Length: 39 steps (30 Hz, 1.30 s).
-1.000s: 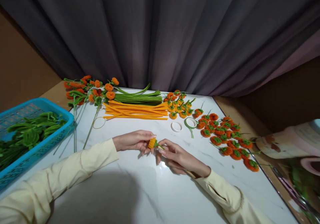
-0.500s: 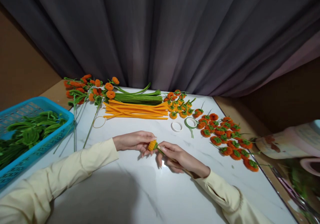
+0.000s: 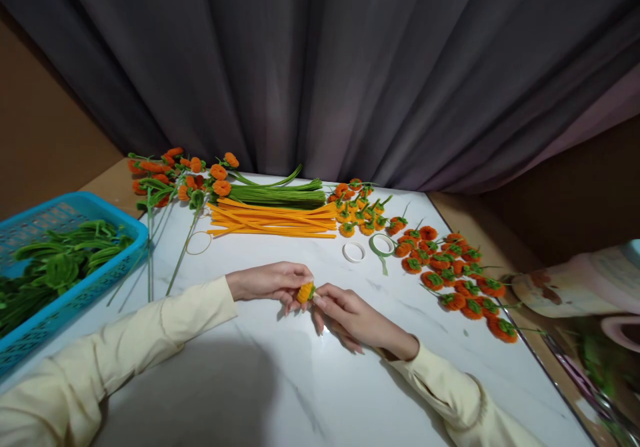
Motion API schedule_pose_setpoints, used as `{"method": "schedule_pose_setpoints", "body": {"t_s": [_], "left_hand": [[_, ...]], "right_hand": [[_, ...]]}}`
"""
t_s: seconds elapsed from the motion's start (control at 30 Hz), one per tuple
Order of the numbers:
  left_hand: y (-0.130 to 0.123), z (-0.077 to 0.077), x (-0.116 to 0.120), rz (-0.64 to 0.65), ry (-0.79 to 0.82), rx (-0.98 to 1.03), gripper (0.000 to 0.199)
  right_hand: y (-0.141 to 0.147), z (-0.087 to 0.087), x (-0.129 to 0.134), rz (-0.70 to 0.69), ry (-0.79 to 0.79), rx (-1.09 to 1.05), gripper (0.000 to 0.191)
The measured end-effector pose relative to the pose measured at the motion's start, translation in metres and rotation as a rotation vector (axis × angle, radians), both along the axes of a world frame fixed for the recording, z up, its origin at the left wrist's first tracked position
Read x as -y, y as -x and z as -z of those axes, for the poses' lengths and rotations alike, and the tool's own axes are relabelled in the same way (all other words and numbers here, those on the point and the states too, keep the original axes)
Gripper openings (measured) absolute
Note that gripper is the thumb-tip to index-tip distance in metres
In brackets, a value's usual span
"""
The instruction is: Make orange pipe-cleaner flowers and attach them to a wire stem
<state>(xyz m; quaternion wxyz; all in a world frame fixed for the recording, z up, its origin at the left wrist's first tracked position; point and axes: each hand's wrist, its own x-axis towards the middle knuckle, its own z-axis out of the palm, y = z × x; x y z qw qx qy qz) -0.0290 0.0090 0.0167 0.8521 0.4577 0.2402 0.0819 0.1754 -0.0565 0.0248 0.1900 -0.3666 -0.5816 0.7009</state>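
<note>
A small yellow pipe-cleaner flower (image 3: 305,292) with a green base is held above the white marbled table, between my hands. My left hand (image 3: 267,282) pinches the yellow head with its thumb and fingers. From the right, my right hand (image 3: 353,314) has thumb and forefinger closed at the green base, where the stem begins. Most of the stem is hidden by the right hand. Beyond the hands lie a bundle of yellow pipe cleaners (image 3: 273,220) and a bundle of green pipe cleaners (image 3: 280,196).
On the left stands a blue basket (image 3: 141,234) of green fuzzy leaves (image 3: 63,267). Finished orange flowers (image 3: 219,172) lie behind it. Orange flower heads (image 3: 453,300) spread along the right edge, near yellow heads (image 3: 367,227), a white ring (image 3: 354,252) and green tape (image 3: 383,244).
My right thumb and forefinger have moved up against the flower's green base, and the stem shows less. The left hand has barely moved.
</note>
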Motion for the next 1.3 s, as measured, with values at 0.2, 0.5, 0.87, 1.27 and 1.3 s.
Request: {"method": "schedule_pose_setpoints", "body": {"t_s": [0.2, 0.5, 0.87, 1.27, 1.3], "left_hand": [[0.000, 0.004, 0.001, 0.014, -0.047, 0.016, 0.039], [-0.003, -0.029, 0.005, -0.068, -0.255, -0.244, 0.041], [-0.007, -0.019, 0.019, -0.202, -0.148, -0.216, 0.028], [-0.010, -0.020, 0.021, -0.258, -0.204, -0.174, 0.044], [-0.011, -0.020, 0.022, -0.266, -0.222, -0.175, 0.043]], "right_hand": [[-0.001, 0.000, -0.001, -0.043, 0.000, 0.017, 0.034], [-0.001, -0.013, 0.001, -0.023, -0.617, 0.449, 0.028], [0.006, -0.026, 0.024, -0.269, -1.159, 1.056, 0.024], [0.000, -0.019, 0.011, -0.095, -0.931, 0.741, 0.012], [-0.001, -0.018, 0.009, -0.076, -0.893, 0.696, 0.014]]}}
